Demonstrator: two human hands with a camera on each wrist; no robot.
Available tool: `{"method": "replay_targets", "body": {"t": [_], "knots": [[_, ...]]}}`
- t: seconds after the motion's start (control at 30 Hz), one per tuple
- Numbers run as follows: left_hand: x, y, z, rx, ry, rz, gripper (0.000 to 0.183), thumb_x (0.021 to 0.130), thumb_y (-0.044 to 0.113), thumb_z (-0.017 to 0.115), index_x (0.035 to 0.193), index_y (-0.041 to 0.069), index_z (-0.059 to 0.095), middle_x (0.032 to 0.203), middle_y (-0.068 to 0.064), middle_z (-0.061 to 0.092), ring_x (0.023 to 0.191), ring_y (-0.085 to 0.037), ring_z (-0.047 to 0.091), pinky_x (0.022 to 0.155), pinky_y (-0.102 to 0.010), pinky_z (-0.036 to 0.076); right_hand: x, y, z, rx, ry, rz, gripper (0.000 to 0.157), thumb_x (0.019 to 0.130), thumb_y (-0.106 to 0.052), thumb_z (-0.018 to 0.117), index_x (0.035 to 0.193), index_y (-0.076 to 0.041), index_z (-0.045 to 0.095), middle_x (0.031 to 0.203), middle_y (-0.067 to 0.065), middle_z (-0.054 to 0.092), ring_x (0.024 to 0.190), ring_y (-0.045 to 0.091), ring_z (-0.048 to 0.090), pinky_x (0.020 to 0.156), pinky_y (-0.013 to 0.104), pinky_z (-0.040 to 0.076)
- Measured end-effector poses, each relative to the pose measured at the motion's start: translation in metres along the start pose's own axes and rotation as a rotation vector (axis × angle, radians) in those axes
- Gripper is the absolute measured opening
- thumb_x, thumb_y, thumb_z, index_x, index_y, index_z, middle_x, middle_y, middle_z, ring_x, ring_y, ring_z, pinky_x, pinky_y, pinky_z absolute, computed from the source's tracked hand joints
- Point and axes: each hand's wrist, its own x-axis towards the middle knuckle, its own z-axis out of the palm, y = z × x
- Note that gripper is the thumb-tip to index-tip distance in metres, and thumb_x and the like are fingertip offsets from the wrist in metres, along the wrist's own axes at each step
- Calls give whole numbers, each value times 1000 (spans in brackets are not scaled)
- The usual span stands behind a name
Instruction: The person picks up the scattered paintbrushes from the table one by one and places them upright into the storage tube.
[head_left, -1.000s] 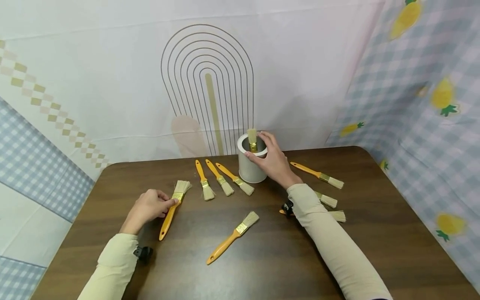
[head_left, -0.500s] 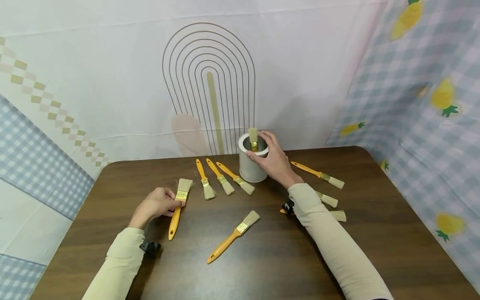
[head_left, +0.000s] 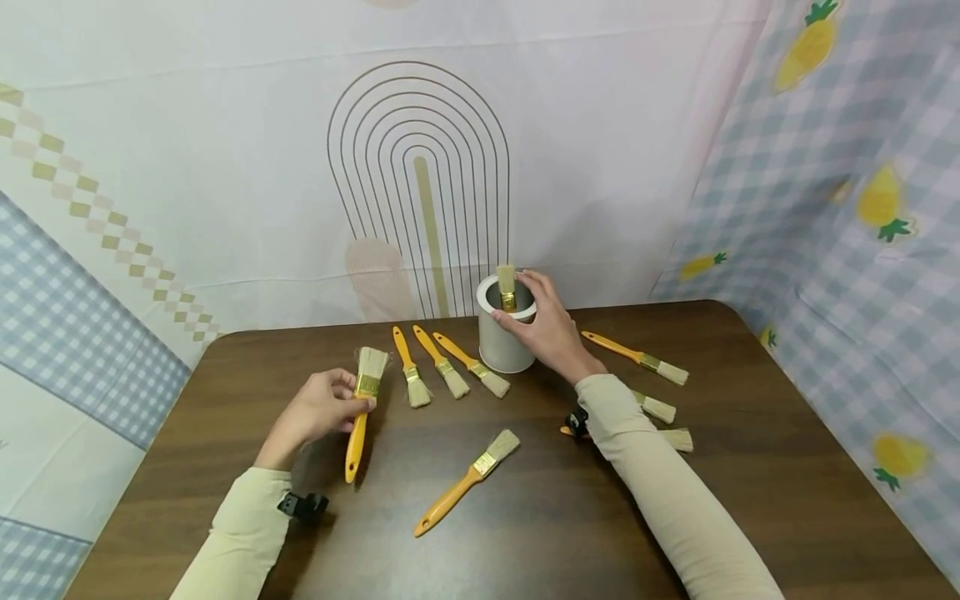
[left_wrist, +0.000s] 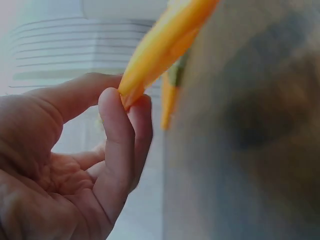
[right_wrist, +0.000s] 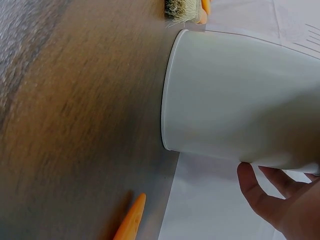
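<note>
In the head view my left hand point(head_left: 318, 408) pinches a paintbrush point(head_left: 357, 437) with an orange handle, its pale bristles pointing away from me. The left wrist view has thumb and fingertips meeting on the orange handle point(left_wrist: 165, 45). At the back of the table stands an upright grey-white can point(head_left: 495, 342). My right hand point(head_left: 551, 333) grips its rim from the right, thumb at the near side and fingers at the far side. Inside the can another paintbrush point(head_left: 507, 287) stands bristles up, its handle hidden. Fingers also touch the can's wall point(right_wrist: 225, 90) in the right wrist view.
Three paintbrushes point(head_left: 442, 367) lie left of the can on the brown wooden table point(head_left: 525, 533). A single paintbrush point(head_left: 465, 487) lies front centre. On the right are another paintbrush point(head_left: 637, 357) and two partly covered by my right sleeve point(head_left: 667, 492). A patterned cloth point(head_left: 600, 125) hangs behind.
My left hand has moved slightly right with its paintbrush, which has turned to point more straight away from me. The right hand keeps its hold on the can.
</note>
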Motion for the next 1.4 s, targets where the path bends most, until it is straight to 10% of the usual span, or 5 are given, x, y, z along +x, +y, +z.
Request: {"method": "replay_targets", "body": {"t": [0.47,0.93,1.2,1.4], "knots": [[-3,81,3,-144,210,258,47,101,22,75,134,-7,60,114,-23,73,81,-15,74,75,-33,64,-3,1,1,5,-11,11,90,92,-66,70,163,-19,40,169,0,30,145,35,46,107,63,47],[29,179,23,-354,270,524,33,103,13,69,130,-7,62,118,-18,66,97,-27,75,79,-34,64,0,0,-2,-14,2,3,87,93,-64,71,162,-20,42,169,-1,30,143,36,49,105,64,47],[49,202,37,-374,377,644,33,100,6,70,130,-4,63,113,-17,66,95,-31,76,78,-32,64,4,0,0,-3,-18,-10,91,92,-67,71,162,-17,40,169,0,30,141,32,50,106,58,50],[66,209,50,-213,421,611,33,99,10,71,130,0,62,112,-15,69,89,-28,78,72,-30,63,1,1,2,11,4,-4,89,92,-64,72,161,-17,42,168,1,31,142,31,50,106,59,49]]}}
